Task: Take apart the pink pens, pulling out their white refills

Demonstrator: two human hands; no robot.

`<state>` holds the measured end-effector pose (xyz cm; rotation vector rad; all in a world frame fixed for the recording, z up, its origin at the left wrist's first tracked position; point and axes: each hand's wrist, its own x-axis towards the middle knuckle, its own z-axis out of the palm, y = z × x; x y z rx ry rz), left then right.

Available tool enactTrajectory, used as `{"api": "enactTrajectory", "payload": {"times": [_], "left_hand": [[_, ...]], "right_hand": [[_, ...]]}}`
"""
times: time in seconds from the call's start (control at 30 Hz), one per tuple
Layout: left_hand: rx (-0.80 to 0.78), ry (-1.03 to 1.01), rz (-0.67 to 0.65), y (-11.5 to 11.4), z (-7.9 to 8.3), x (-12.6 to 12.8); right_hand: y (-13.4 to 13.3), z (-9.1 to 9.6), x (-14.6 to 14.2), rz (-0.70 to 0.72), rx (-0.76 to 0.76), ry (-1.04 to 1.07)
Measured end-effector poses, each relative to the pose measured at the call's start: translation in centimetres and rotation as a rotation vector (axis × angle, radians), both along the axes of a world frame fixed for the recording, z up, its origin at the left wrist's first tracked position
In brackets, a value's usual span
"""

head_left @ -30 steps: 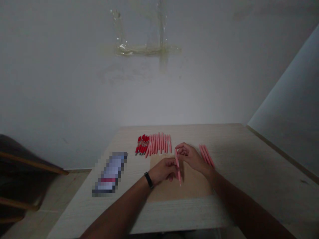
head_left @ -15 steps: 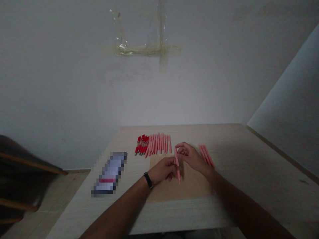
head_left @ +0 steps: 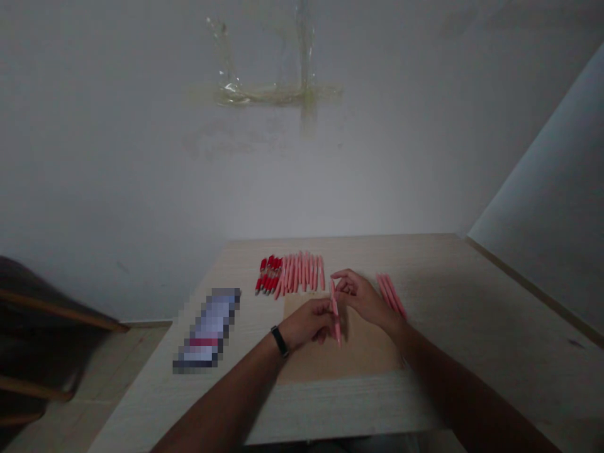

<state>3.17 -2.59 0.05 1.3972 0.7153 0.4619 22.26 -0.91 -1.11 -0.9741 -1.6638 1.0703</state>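
Note:
A pink pen (head_left: pixel 336 314) stands nearly upright between my two hands, over a brown sheet (head_left: pixel 349 355) on the light wooden table (head_left: pixel 462 302). My left hand (head_left: pixel 309 322), with a black band on its wrist, pinches the pen's lower part. My right hand (head_left: pixel 361 296) has its fingertips closed round the pen's top end. A row of several pink pens (head_left: pixel 302 272) lies behind my hands, with several red pen parts (head_left: pixel 268 274) at its left end. A few more pink pens (head_left: pixel 391 293) lie right of my right hand.
A blurred-out flat object (head_left: pixel 210 327) lies on the table's left part. A dark chair (head_left: pixel 38 333) stands to the left, off the table. A white wall with old tape marks (head_left: pixel 274 94) rises behind the table. A slanted white panel (head_left: pixel 547 207) is at right.
The pen's tip has risen slightly between my hands. Otherwise the hands stay in the same place.

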Motion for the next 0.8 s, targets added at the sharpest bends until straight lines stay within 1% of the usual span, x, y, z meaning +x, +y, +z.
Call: {"api": "enactTrajectory", "payload": {"times": [0.23, 0.37, 0.5, 0.8], "left_hand": [[-0.035, 0.028, 0.005, 0.15, -0.24, -0.11], [-0.027, 0.024, -0.019, 0.26, -0.43, -0.22], [-0.02, 0.016, -0.007, 0.28, -0.61, -0.2], [-0.027, 0.008, -0.019, 0.18, -0.54, -0.11]], "right_hand": [[-0.03, -0.04, 0.06, -0.006, 0.004, -0.009], [-0.1, 0.07, 0.04, -0.003, 0.007, -0.007], [-0.18, 0.2, -0.01, 0.026, -0.011, -0.008], [-0.21, 0.16, -0.03, 0.016, -0.005, -0.016]]}}
